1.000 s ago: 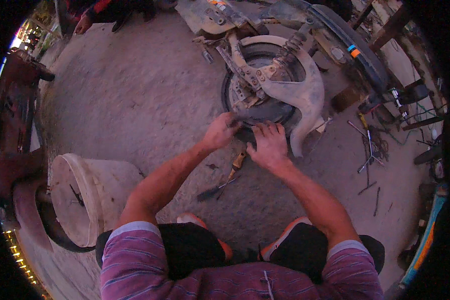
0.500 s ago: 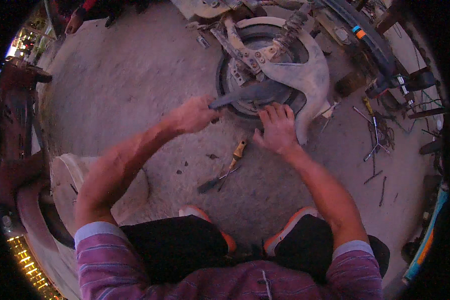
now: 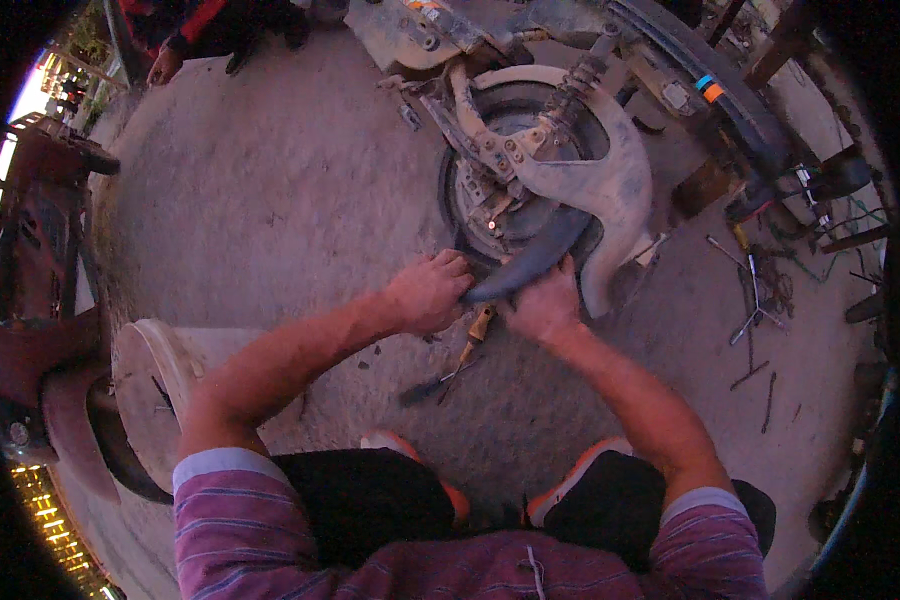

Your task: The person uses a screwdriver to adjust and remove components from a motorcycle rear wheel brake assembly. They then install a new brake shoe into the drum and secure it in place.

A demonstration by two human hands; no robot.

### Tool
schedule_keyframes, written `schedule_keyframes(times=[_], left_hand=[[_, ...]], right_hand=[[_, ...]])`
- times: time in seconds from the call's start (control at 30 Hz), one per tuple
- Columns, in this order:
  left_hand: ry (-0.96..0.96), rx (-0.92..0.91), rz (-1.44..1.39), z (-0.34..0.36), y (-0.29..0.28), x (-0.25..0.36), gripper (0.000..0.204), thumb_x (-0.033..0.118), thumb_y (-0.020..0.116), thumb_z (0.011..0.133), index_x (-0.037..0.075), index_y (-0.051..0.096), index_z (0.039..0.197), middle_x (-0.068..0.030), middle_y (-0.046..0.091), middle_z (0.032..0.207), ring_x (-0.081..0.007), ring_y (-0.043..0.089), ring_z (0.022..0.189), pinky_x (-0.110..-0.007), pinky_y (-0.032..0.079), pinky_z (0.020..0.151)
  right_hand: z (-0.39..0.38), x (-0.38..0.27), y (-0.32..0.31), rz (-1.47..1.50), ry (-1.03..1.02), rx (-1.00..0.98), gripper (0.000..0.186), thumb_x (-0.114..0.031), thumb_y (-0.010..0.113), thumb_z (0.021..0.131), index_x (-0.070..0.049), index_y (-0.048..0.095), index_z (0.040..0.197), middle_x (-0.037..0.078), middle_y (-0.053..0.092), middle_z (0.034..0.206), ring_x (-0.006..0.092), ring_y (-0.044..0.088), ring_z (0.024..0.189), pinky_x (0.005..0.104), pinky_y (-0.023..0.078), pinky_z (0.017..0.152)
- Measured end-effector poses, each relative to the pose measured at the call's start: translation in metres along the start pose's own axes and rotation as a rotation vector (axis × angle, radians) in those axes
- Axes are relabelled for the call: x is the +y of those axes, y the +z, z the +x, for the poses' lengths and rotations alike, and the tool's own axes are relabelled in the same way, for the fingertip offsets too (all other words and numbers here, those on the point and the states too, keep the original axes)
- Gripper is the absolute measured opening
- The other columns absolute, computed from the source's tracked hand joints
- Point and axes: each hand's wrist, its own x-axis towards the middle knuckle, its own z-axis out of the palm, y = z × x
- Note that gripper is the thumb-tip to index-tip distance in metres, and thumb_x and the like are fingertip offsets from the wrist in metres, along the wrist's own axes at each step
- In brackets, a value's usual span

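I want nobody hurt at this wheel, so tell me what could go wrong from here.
The right hand is close to the curved pale metal arm, so a slip might scrape its knuckles. The dark curved piece runs between that hand and the left hand; it could spring or slip against the fingers. The yellow-handled tool lies on the ground by both hands and might get knocked.

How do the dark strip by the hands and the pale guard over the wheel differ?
The dark strip is blackish; the pale guard is dusty beige. The dark strip is slender; the pale guard is broader. The dark strip's end is beside the left hand; the pale guard is farther off. Both curve.
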Motion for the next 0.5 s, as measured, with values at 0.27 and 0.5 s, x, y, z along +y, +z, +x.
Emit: schedule_keyframes(times=[0.27,0.5], left_hand=[[0.062,0.137,0.036,-0.004,0.000,-0.016,0.053,0.022,0.076,0.084,0.005,0.057,0.131,-0.0195,0.050,0.145,-0.0395,0.046,0.138,-0.051,0.046,0.110],[0.010,0.151,0.054,0.001,0.010,-0.031,0.056,0.019,0.077,0.080,0.010,0.057,0.132,-0.0177,0.052,0.143,-0.0395,0.048,0.135,-0.051,0.048,0.106]], right_hand=[[-0.002,-0.006,-0.002,0.145,0.014,0.039,0.063,-0.046,0.079,0.080,-0.007,0.068,0.129,0.018,0.061,0.140,0.0357,0.053,0.134,0.0615,0.031,0.114],[0.000,-0.006,-0.006,0.123,-0.038,0.116,0.061,-0.044,0.081,0.077,-0.007,0.071,0.123,0.020,0.064,0.135,0.0382,0.056,0.131,0.0626,0.032,0.113]])
